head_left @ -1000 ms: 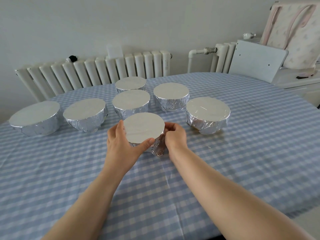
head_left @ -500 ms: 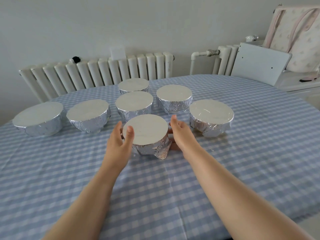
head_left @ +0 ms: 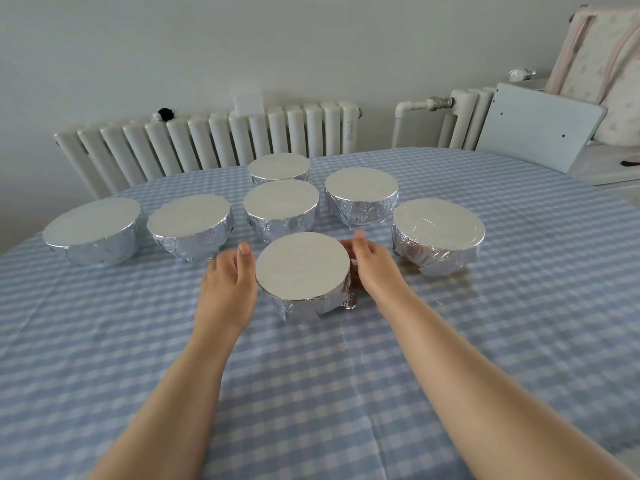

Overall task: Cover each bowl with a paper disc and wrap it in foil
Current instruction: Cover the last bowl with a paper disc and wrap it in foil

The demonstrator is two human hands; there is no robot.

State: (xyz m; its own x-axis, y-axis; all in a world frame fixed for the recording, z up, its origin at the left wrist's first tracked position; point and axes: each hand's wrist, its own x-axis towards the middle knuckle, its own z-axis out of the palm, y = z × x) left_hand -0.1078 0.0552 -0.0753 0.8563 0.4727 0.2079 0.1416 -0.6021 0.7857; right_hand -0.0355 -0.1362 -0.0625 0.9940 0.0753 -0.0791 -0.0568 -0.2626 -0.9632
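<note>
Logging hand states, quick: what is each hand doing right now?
Left hand: open, fingers straight, beside the nearest foil-wrapped bowl, holding nothing.
Right hand: open, fingers relaxed, beside the same bowl, holding nothing.

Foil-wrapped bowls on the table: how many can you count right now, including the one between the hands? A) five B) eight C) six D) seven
D: six wrapped bowls sit behind and beside the hands, from the far-left bowl to the far-right bowl, and the nearest bowl sits between the left hand and right hand, making seven.
</note>
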